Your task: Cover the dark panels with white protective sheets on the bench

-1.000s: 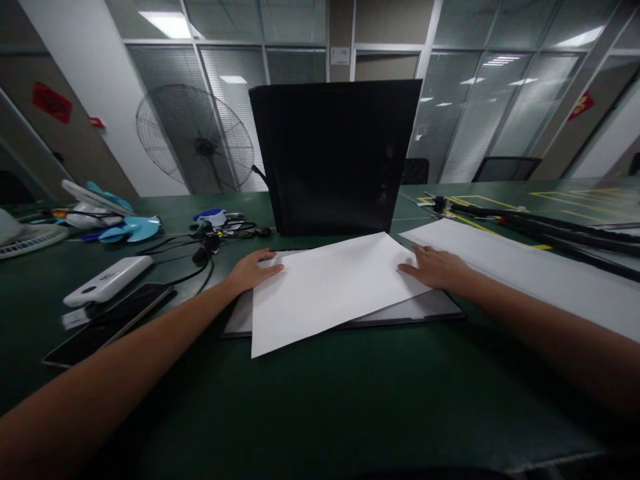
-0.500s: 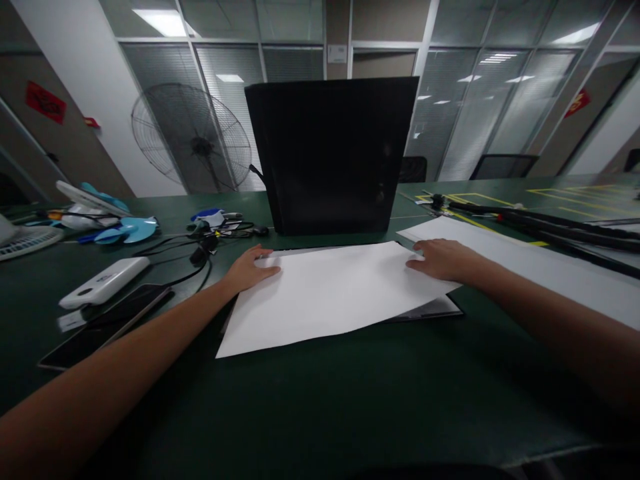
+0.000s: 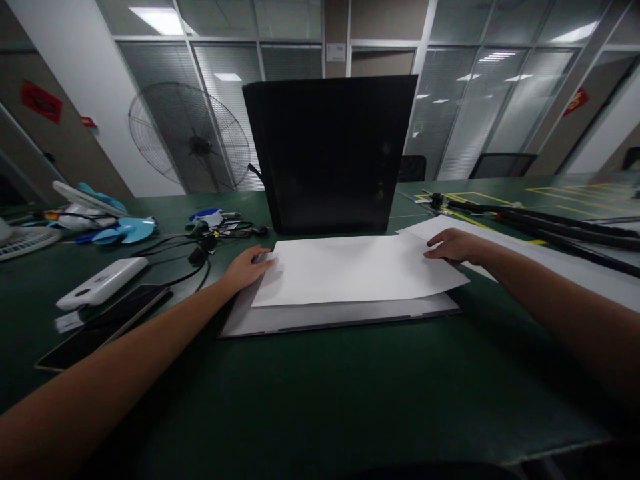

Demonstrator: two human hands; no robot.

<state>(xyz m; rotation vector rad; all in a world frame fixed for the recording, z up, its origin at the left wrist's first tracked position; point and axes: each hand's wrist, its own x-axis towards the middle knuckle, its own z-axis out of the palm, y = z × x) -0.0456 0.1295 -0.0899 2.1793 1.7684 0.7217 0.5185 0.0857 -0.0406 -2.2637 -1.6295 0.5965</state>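
A sheet of white paper (image 3: 345, 270) is in front of me, its right side raised and slightly curved. My right hand (image 3: 455, 247) grips that side with thumb and fingers, some fingers hidden underneath. Beneath the sheet lies a flat pale board with a dark edge (image 3: 310, 320), showing along its front and left. My left hand (image 3: 246, 268) rests at the board's far left corner, thumb and fingers apart, beside the sheet's left edge. More white paper (image 3: 540, 267) lies flat to the right, partly behind my right forearm.
A large black panel (image 3: 330, 153) stands upright just behind the paper. On the left are a white power bank (image 3: 103, 283), a phone (image 3: 103, 328), cables (image 3: 200, 250) and a blue-bladed fan (image 3: 125, 230). Black cable bundles (image 3: 560, 223) lie at the right of the green table (image 3: 320, 400).
The sheet has shifted right and away from me with my right hand, uncovering the board's front and left. My left hand has come off the sheet and stayed near the board's corner.
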